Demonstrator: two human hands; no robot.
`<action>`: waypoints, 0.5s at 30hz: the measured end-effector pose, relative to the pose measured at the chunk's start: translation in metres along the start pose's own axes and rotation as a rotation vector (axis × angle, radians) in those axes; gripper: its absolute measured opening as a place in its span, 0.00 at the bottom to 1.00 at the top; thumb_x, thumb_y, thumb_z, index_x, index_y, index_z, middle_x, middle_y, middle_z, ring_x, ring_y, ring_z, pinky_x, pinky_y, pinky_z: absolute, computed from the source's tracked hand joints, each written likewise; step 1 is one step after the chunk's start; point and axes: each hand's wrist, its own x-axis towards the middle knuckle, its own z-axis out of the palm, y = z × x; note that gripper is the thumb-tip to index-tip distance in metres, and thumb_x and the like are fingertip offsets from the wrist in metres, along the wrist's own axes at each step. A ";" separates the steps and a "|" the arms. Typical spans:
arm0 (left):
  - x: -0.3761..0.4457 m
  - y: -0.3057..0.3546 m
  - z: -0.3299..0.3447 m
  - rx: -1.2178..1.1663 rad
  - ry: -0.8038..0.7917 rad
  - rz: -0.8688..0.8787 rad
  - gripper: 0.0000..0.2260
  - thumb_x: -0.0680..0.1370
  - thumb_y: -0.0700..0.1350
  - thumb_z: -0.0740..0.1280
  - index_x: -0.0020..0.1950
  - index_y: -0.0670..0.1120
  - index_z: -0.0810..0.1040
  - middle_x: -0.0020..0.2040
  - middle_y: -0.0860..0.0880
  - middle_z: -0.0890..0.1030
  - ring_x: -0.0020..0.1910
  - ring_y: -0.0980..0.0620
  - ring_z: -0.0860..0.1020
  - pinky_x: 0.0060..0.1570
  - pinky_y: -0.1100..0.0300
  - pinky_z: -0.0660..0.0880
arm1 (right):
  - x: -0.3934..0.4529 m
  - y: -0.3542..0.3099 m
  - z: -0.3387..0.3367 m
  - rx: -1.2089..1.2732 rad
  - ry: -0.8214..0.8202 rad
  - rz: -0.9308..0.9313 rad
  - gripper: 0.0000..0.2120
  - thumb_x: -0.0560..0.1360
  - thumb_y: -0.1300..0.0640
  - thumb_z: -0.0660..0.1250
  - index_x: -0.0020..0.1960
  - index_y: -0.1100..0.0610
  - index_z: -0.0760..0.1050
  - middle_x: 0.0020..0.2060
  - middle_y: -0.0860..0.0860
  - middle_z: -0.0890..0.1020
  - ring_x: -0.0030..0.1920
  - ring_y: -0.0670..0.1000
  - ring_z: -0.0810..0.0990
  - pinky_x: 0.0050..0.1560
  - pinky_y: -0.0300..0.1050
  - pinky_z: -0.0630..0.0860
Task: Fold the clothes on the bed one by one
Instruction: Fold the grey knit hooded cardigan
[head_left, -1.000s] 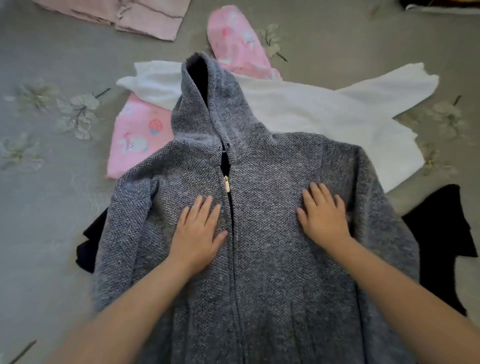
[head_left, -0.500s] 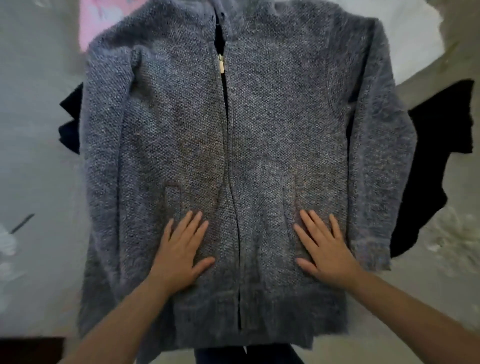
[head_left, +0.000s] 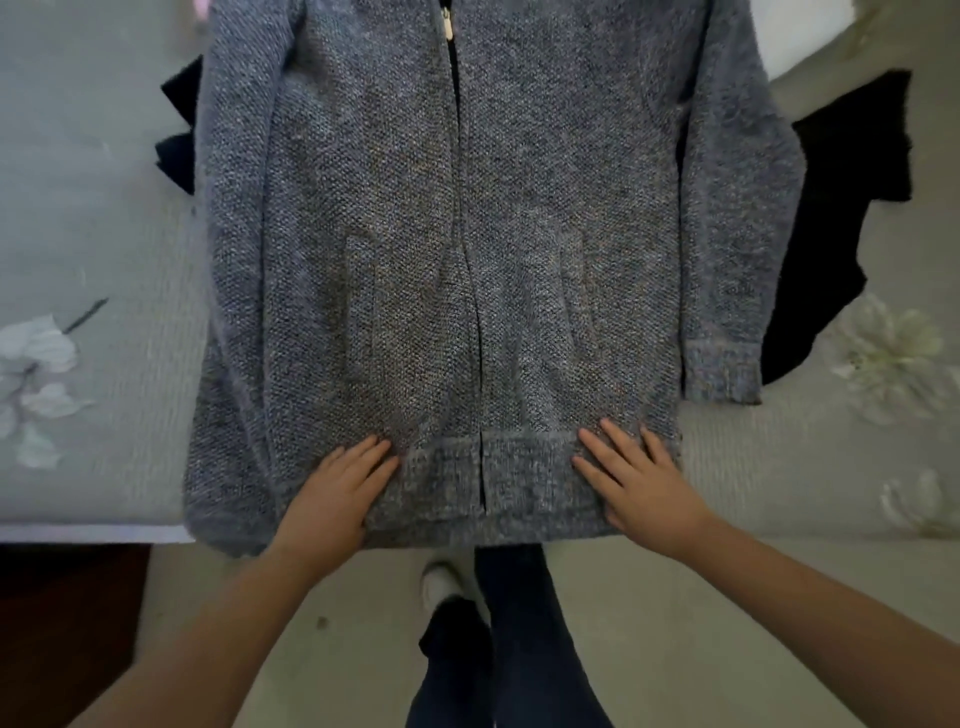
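A grey knitted zip hoodie lies front up and flat on the bed, both sleeves straight along its sides; its hood is out of view at the top. My left hand rests palm down on the ribbed hem left of the zip, fingers spread. On the hem right of the zip lies my right hand, flat too. Neither hand grips the cloth. A black garment lies under the hoodie and sticks out on both sides.
The grey bedsheet with white flower prints spreads to both sides. The bed's front edge runs just below the hem. A corner of white cloth shows top right. My legs and feet stand on the floor below.
Both hands have slid down the hoodie's front from the chest to the hem, stroking it flat. The view has tilted down, so the hood and the pink and white clothes are out of view.
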 end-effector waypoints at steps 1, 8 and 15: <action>-0.003 -0.004 0.000 -0.031 -0.042 0.001 0.32 0.76 0.37 0.59 0.75 0.44 0.46 0.76 0.45 0.42 0.75 0.47 0.42 0.69 0.60 0.33 | 0.001 0.001 -0.001 -0.006 0.042 0.011 0.33 0.42 0.55 0.83 0.47 0.58 0.83 0.49 0.56 0.84 0.49 0.57 0.83 0.39 0.57 0.79; -0.039 -0.005 0.007 0.101 0.067 0.097 0.28 0.70 0.28 0.59 0.71 0.34 0.58 0.71 0.33 0.52 0.70 0.33 0.59 0.70 0.50 0.50 | -0.045 0.025 -0.024 0.063 0.132 -0.002 0.34 0.35 0.69 0.80 0.42 0.64 0.83 0.44 0.57 0.85 0.45 0.57 0.84 0.36 0.50 0.79; -0.042 0.002 0.028 0.224 -0.134 -0.077 0.26 0.79 0.36 0.45 0.74 0.45 0.35 0.74 0.46 0.35 0.74 0.47 0.36 0.71 0.55 0.35 | -0.069 0.006 0.017 0.041 0.206 0.162 0.26 0.61 0.62 0.73 0.59 0.59 0.76 0.55 0.59 0.80 0.74 0.53 0.49 0.68 0.54 0.53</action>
